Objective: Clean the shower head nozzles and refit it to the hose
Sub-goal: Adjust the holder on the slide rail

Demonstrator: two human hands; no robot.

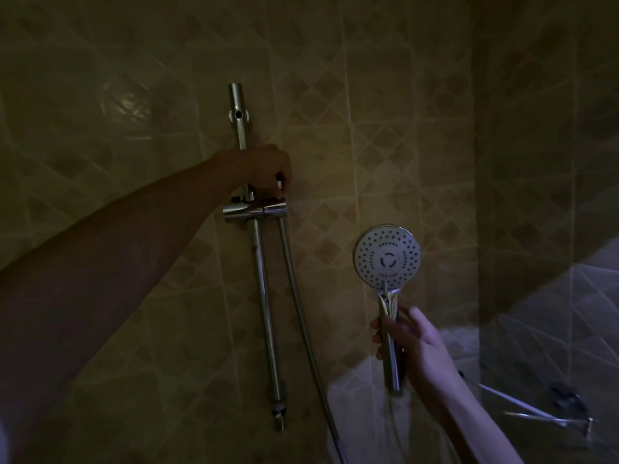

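Observation:
A chrome shower head with a round grey nozzle face points toward me, detached from the hose. My right hand grips its handle at the lower right and holds it upright. My left hand is closed around the hose's top end, just above the chrome holder bracket on the vertical slide rail. The metal hose hangs from the bracket down to the right, off the bottom of the view.
Beige diamond-patterned wall tiles stand behind the rail in dim light. A chrome wire shelf or rack sticks out from the side wall at the lower right, close to my right forearm.

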